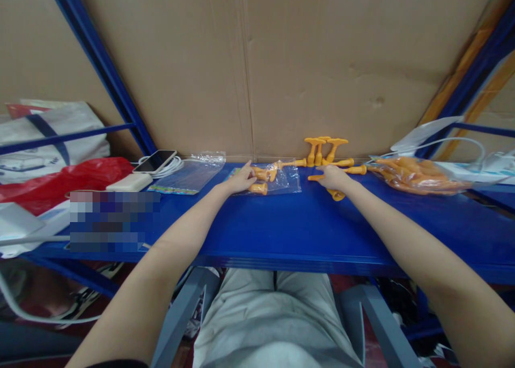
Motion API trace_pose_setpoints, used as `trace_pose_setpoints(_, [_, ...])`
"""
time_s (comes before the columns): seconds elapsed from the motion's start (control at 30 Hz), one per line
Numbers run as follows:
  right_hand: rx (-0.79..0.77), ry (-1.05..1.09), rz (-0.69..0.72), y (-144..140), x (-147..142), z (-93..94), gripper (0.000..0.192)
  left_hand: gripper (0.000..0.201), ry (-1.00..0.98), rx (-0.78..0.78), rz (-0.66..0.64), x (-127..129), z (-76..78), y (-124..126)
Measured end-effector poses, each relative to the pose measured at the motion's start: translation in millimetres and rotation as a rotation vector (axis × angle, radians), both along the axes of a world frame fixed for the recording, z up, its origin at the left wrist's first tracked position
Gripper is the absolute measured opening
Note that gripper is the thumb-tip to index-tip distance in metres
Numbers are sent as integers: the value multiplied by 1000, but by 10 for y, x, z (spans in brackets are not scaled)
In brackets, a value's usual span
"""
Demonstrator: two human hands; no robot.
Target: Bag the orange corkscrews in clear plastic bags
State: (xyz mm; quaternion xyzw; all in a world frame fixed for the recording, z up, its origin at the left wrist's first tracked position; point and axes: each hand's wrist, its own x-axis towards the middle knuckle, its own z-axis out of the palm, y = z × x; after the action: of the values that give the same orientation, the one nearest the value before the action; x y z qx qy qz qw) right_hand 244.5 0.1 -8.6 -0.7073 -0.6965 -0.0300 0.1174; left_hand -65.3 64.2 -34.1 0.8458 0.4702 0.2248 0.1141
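My left hand (241,179) lies at the left end of a clear plastic bag (287,184), its fingers stretched and apart. Orange plastic pieces (258,188) with handle-like shafts lie right beside its fingertips; whether they are inside the bag or on it, I cannot tell. My right hand (335,178) is closed around an orange piece (315,178), one end of which sticks out to the left. Beneath this hand another orange part (337,195) shows, partly covered. Several orange T-shaped pieces (311,151) stand upright against the cardboard, and more lie close by.
A clear bag full of orange pieces (422,176) sits on the right of the blue shelf (277,228). Leftward are a flat clear bag (191,176), a phone (155,162), a coiled white cable (171,167) and a red bag (80,177). Cardboard (249,78) walls the back.
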Motion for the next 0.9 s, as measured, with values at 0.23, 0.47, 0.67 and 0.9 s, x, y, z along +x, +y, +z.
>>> trace_pose_setpoints(0.23, [-39,307,40,78,94,-22,44,12,-2,6,-9,-29,-45,66])
trace_pose_setpoints(0.47, [-104,-177,325,53,231,53,38,11,-4,15,-25,-45,-60,113])
trace_pose_setpoints(0.67, [-108,-302,229,-33,140,133,28,7,-15,32,-7,-26,-41,70])
trace_pose_setpoints(0.9, [145,-298,126,-109,156,280,27,27,-48,-3,213,28,36,-71])
